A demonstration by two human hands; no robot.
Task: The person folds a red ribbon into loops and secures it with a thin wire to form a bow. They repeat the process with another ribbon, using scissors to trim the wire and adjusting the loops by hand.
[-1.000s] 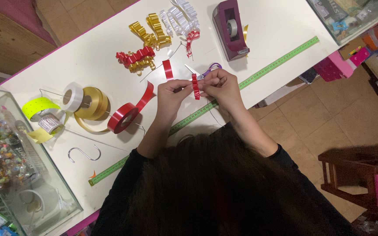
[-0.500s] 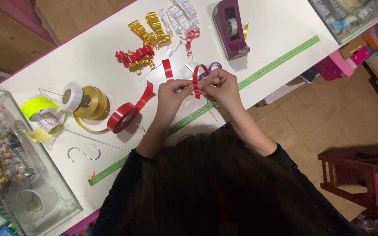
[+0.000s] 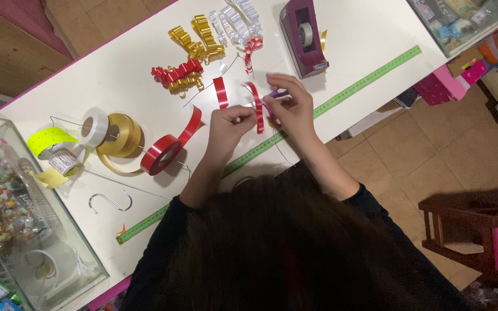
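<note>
My left hand [image 3: 230,123] and my right hand [image 3: 290,107] meet over the white table [image 3: 116,80] and pinch a short red ribbon strip [image 3: 257,102] between their fingertips. The strip arcs upward from the fingers. Something purple [image 3: 278,93], perhaps a scissors handle, shows under my right fingers. A second loose red strip [image 3: 221,92] lies just left of my hands. A red ribbon roll [image 3: 159,154] with its tail unrolled sits to the left of my left wrist. A green measuring tape [image 3: 341,95] runs diagonally under my forearms.
Gold [image 3: 121,135], white [image 3: 94,128] and yellow-green [image 3: 46,141] ribbon rolls lie at the left. Folded gold [image 3: 198,35], red-and-gold [image 3: 177,75] and white [image 3: 238,16] ribbon pieces lie at the back, beside a maroon tape dispenser [image 3: 302,35]. A metal S-hook [image 3: 109,203] and a glass tank [image 3: 24,242] are at lower left.
The red strip, straight a second ago, was curled into a loop and is now bent into an arc between my fingertips. My hands stayed in about the same spot.
</note>
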